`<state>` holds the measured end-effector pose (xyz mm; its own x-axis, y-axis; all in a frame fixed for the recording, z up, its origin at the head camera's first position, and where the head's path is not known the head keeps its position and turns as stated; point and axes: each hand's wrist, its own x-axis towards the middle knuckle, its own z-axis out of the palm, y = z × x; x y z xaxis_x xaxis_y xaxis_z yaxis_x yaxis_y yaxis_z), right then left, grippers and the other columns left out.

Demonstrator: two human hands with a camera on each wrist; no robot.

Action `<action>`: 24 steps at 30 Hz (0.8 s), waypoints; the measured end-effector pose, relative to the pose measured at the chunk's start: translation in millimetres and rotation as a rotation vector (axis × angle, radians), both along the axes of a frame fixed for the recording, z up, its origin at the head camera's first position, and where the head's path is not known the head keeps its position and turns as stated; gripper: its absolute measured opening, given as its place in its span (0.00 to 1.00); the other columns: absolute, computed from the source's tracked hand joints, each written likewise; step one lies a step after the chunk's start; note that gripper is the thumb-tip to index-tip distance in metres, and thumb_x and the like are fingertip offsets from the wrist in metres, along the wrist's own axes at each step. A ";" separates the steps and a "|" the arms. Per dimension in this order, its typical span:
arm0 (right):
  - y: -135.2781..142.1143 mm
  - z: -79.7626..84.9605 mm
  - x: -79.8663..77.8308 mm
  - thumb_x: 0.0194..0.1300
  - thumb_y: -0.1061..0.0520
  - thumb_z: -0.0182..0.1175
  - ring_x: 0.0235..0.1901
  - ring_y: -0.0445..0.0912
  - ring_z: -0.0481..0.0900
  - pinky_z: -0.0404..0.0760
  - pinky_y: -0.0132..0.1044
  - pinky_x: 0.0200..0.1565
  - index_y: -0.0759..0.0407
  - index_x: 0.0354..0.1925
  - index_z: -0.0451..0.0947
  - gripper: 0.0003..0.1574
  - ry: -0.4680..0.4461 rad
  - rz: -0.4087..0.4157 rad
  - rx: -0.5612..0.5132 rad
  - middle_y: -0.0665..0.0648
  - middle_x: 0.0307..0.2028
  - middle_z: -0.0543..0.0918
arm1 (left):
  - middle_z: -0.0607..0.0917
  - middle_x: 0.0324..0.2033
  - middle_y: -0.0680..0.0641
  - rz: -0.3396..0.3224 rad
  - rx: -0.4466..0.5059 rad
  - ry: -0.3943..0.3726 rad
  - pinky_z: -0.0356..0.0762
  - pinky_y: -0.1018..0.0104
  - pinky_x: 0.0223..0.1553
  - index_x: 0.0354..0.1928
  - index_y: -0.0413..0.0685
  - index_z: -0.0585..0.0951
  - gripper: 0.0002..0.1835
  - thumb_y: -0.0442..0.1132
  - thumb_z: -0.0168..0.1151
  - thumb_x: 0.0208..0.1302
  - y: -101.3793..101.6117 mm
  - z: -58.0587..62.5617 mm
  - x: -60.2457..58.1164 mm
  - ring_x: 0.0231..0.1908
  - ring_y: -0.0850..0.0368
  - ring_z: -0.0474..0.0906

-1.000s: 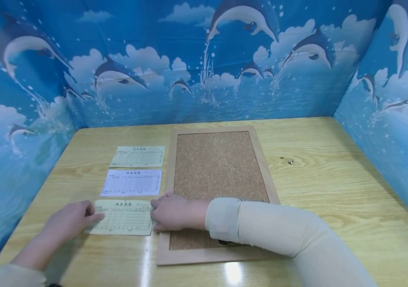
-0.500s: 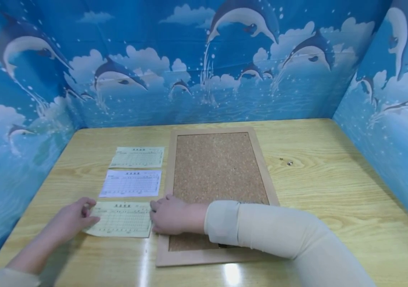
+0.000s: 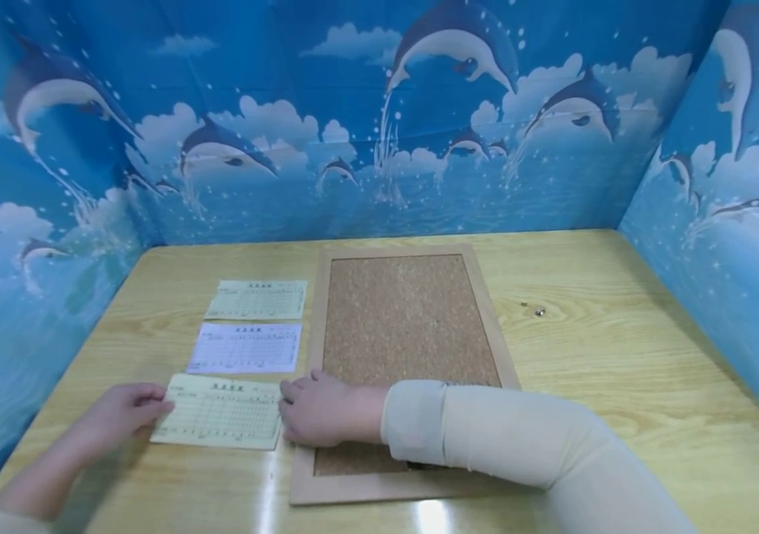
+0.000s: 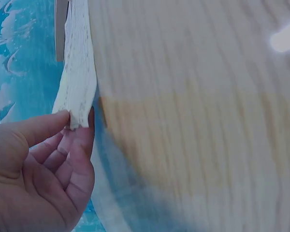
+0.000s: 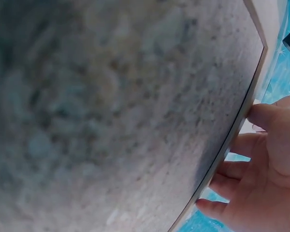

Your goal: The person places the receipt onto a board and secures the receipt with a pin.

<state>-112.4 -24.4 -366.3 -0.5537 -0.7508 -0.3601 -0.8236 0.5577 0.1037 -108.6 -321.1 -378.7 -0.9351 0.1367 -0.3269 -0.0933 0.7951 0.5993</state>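
My left hand pinches the left end of a pale yellow printed form between thumb and fingers. In the left wrist view the form is seen nearly edge-on, running from the fingertips up toward a board edge. My right hand reaches across the framed cork board, its fingertips at the form's right edge. The right wrist view shows the spread fingers of that right hand along the board's wooden frame, thumb apart from them. The forearm covers the lower part of the board.
Behind the yellow form lie a white-lilac printed form and a pale green one, left of the board. Small shiny metal pieces lie on the wooden table to the right. A dolphin-printed backdrop walls in the table's back and sides.
My left hand has moved slightly left and its fingers have come together on the form's left end. The form has shifted a little left. The right hand stays at the board's left edge.
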 end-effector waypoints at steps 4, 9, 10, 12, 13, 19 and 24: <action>3.4 1.3 -2.6 0.70 0.38 0.44 0.64 0.45 0.61 0.60 0.43 0.62 0.50 0.63 0.69 0.30 -0.035 0.017 -0.061 0.53 0.66 0.64 | 0.72 0.17 0.50 -0.007 0.058 -0.033 0.67 0.67 0.23 0.37 0.31 0.78 0.12 0.36 0.53 0.67 -3.3 1.5 0.7 0.18 0.60 0.67; 8.5 0.4 -6.9 0.67 0.41 0.51 0.57 0.44 0.71 0.65 0.40 0.59 0.50 0.56 0.74 0.25 -0.130 0.008 -0.172 0.53 0.59 0.73 | 0.71 0.18 0.51 -0.013 0.144 -0.087 0.69 0.67 0.23 0.37 0.32 0.76 0.12 0.37 0.52 0.67 -7.9 -0.9 3.9 0.19 0.61 0.67; 9.4 -0.4 -7.0 0.67 0.41 0.52 0.56 0.44 0.72 0.66 0.40 0.58 0.51 0.55 0.75 0.24 -0.147 0.006 -0.188 0.53 0.58 0.74 | 0.71 0.18 0.51 -0.025 0.165 -0.104 0.68 0.67 0.22 0.35 0.31 0.75 0.12 0.37 0.52 0.68 -9.4 -1.8 4.8 0.19 0.62 0.67; 11.0 -2.4 -6.6 0.66 0.41 0.52 0.54 0.43 0.73 0.67 0.38 0.57 0.52 0.57 0.74 0.26 -0.174 0.003 -0.212 0.52 0.57 0.75 | 0.69 0.18 0.52 -0.035 0.219 -0.138 0.68 0.68 0.22 0.33 0.33 0.74 0.12 0.37 0.50 0.69 -12.9 -3.3 6.9 0.18 0.63 0.66; 11.7 -3.4 -6.4 0.66 0.41 0.53 0.54 0.43 0.73 0.67 0.37 0.57 0.53 0.58 0.73 0.27 -0.189 -0.002 -0.227 0.52 0.58 0.74 | 0.68 0.18 0.53 -0.042 0.249 -0.155 0.68 0.68 0.21 0.32 0.34 0.73 0.11 0.37 0.50 0.70 -14.6 -3.5 7.4 0.18 0.63 0.65; 15.0 -4.0 -10.3 0.66 0.45 0.55 0.55 0.41 0.73 0.67 0.31 0.57 0.57 0.61 0.70 0.30 -0.324 -0.093 -0.378 0.51 0.56 0.76 | 0.66 0.17 0.55 -0.023 0.367 -0.211 0.62 0.68 0.18 0.30 0.43 0.70 0.10 0.38 0.48 0.71 -22.4 0.0 4.8 0.17 0.66 0.61; 17.0 -2.2 -15.5 0.66 0.49 0.56 0.54 0.40 0.74 0.68 0.29 0.55 0.59 0.59 0.73 0.26 -0.442 -0.168 -0.488 0.53 0.53 0.78 | 0.66 0.18 0.56 -0.030 0.396 -0.212 0.62 0.68 0.18 0.31 0.44 0.70 0.10 0.39 0.46 0.72 -24.2 3.8 3.0 0.18 0.66 0.62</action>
<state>-127.8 -7.3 -368.4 -0.5559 -0.8011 -0.2216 -0.6284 0.5796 -0.5189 -105.6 -345.3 -374.8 -0.8469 0.3158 -0.4279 -0.2272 0.5126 0.8280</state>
